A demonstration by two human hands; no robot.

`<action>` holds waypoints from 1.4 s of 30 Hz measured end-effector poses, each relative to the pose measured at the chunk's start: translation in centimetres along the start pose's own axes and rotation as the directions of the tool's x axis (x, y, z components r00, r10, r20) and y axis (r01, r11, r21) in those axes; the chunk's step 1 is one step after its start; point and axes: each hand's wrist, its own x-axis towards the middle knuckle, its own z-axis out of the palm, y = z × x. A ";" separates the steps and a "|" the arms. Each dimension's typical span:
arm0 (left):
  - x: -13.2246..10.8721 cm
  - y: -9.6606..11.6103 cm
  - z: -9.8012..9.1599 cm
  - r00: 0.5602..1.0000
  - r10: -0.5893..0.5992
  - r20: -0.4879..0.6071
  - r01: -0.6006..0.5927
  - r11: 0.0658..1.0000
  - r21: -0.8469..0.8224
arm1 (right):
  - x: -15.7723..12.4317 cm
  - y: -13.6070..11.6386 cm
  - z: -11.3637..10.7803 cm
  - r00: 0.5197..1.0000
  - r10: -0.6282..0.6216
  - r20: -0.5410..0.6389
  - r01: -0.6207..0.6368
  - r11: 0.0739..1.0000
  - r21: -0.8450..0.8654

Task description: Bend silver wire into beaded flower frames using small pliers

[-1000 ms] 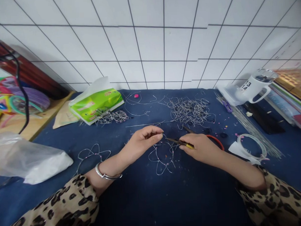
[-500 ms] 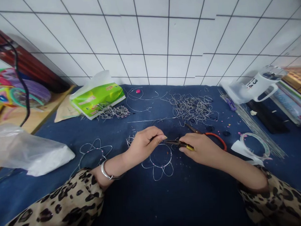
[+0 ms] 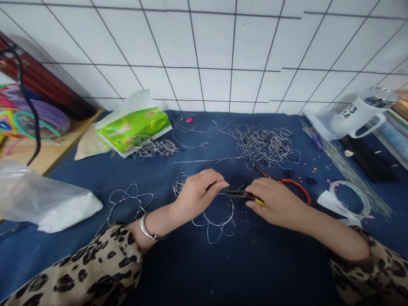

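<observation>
My left hand (image 3: 198,193) pinches the top of a beaded wire flower (image 3: 215,220) that lies on the blue cloth (image 3: 228,268). My right hand (image 3: 275,201) is closed round small pliers (image 3: 243,195) with a yellow grip, and the jaws point left at the spot where my left fingers hold the wire. The two hands are almost touching. A silver bangle sits on my left wrist. Both sleeves are leopard print.
A second wire flower (image 3: 127,204) lies left. A heap of cut wire (image 3: 262,144), red-handled cutters (image 3: 294,185), a tape roll (image 3: 349,197), straight wire rods (image 3: 345,170), a mug (image 3: 358,114), a green tissue pack (image 3: 134,128) and a white plastic bag (image 3: 41,199) surround the hands.
The wire flower has been turned and shifted slightly under my hands. Both hands stay in place, pliers still at the wire. The camera has tilted down a little.
</observation>
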 end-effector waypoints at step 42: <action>0.0 -0.2 -0.1 0.992 0.090 0.094 -0.086 0.995 -0.040 | -0.1 -0.7 0.4 0.999 0.033 0.033 -0.035 0.996 0.077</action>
